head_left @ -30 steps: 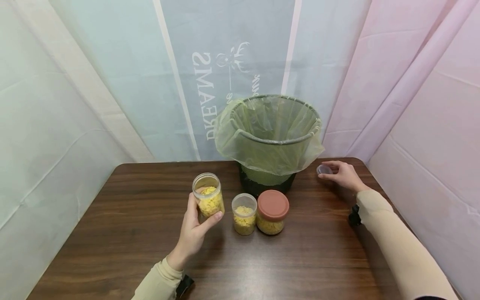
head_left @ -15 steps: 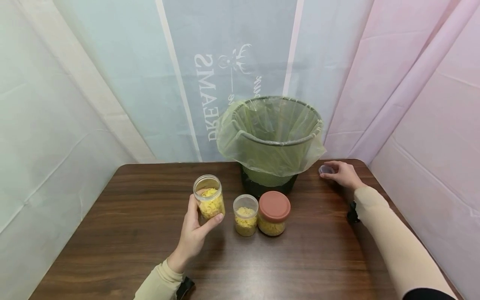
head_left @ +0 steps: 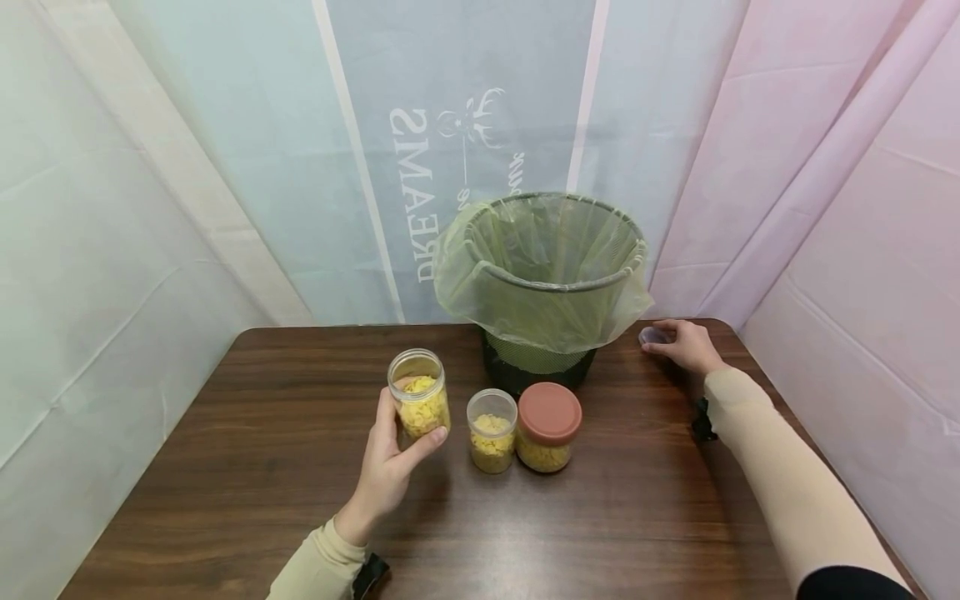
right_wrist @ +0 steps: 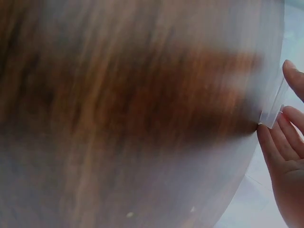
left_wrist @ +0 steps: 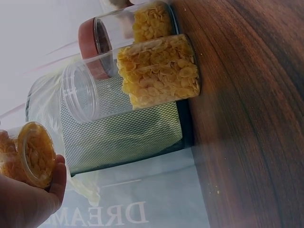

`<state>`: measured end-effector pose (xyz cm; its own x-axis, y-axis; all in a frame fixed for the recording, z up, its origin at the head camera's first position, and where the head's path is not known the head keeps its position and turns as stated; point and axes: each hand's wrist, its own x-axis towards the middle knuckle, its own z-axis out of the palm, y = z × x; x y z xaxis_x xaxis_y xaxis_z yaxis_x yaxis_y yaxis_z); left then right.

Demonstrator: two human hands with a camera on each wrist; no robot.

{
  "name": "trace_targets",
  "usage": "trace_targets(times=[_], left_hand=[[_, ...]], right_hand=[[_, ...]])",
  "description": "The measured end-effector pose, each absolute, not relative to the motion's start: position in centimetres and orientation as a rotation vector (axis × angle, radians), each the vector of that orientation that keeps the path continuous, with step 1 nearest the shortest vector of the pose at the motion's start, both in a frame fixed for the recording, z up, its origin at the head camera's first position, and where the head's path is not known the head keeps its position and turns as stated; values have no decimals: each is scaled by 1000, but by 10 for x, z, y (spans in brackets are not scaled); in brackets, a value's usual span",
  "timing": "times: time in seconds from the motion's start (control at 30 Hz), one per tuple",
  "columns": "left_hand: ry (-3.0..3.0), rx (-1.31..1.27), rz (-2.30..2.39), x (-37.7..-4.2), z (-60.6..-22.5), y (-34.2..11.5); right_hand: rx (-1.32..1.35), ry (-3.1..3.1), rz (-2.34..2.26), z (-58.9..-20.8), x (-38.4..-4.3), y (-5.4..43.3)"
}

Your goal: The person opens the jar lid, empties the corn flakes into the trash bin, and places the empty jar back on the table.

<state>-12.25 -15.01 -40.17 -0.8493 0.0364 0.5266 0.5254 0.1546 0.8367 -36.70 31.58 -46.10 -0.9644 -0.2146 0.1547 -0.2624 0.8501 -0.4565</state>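
Note:
My left hand (head_left: 390, 467) grips an open clear jar (head_left: 420, 408) partly filled with yellow cornflakes, raised and tilted left of the other jars. In the left wrist view the base of this jar (left_wrist: 37, 154) faces the camera. At the table's far right corner my right hand (head_left: 686, 346) pinches a clear round lid (head_left: 654, 336) between thumb and fingers. The right wrist view has the lid (right_wrist: 273, 107) on edge, close to the tabletop. A second open clear jar (head_left: 492, 450) of cornflakes stands upright beside a jar with a red lid (head_left: 550, 412).
Behind the jars stands a dark mesh bin (head_left: 536, 358) lined with a thin yellow-green bag (head_left: 555, 312). The brown wooden table (head_left: 247, 467) meets printed curtains (head_left: 480, 50) at its back edge. Small crumbs (right_wrist: 192, 209) lie on the tabletop.
The head view has shifted slightly. My right hand and the lid have edged a little to the right; my left hand keeps its hold on the open jar, nearly still.

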Motion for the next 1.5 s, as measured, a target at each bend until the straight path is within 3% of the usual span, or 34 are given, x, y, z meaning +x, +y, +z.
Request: trace_targets(times=[1.5], left_hand=[[-2034,-506,-1754,-123,-401,-148]], right_hand=[[367,-2965,762,-457,-375,312]])
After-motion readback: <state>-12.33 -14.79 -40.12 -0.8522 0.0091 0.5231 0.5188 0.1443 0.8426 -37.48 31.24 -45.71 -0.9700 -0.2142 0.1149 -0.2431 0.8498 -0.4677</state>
